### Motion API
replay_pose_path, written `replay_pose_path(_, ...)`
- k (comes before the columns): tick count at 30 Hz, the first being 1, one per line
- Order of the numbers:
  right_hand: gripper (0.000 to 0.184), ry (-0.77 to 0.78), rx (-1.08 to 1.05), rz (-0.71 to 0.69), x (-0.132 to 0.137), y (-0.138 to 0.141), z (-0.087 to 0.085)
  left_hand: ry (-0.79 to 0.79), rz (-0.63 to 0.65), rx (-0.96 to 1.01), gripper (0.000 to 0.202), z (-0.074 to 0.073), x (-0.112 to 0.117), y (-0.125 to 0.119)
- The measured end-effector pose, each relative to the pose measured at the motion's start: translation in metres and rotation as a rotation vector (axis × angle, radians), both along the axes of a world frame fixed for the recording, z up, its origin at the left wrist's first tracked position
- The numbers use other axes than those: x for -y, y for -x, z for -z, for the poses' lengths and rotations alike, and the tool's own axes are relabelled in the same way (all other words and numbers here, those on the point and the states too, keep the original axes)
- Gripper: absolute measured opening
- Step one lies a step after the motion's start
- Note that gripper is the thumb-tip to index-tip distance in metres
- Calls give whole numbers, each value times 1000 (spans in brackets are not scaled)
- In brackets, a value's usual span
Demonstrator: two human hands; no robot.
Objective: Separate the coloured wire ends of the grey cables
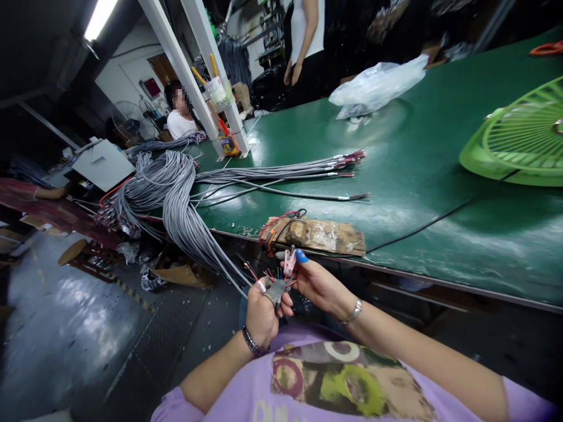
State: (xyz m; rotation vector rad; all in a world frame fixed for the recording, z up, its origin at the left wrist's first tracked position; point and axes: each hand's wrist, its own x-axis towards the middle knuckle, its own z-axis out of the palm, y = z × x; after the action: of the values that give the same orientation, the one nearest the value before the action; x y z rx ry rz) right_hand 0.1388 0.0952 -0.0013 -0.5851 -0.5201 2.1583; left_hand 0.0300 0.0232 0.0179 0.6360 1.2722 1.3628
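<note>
My left hand (263, 313) is closed around the end of a grey cable (206, 258), whose thin coloured wires (264, 274) fan out above the fist. My right hand (314, 282) pinches some of those wire ends near a small pinkish tool (289, 262); its thumb wears a blue tip cover (301, 256). Both hands hover just below the near edge of the green table (440, 176), in front of a worn wooden block (323, 234).
A thick bundle of grey cables (171, 187) drapes off the table's left end, with stripped cables (299, 170) laid across it. A green fan grille (523, 138) and a plastic bag (378, 85) lie farther back. One person sits at left, another stands behind.
</note>
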Motion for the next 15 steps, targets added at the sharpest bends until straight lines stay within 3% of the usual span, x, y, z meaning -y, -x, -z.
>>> replay_pose_path(8, 38, 7, 0, -128, -3, -11, 4, -1, -13, -34, 30, -2, 10, 3)
replay_pose_path(13, 21, -101, 97, -28, -2, -10, -4, -16, -48, -8, 29, -6, 7, 3)
replay_pose_path(15, 22, -137, 134, 19, 0, -9, -6, -10, -64, 19, 28, -8, 4, 2)
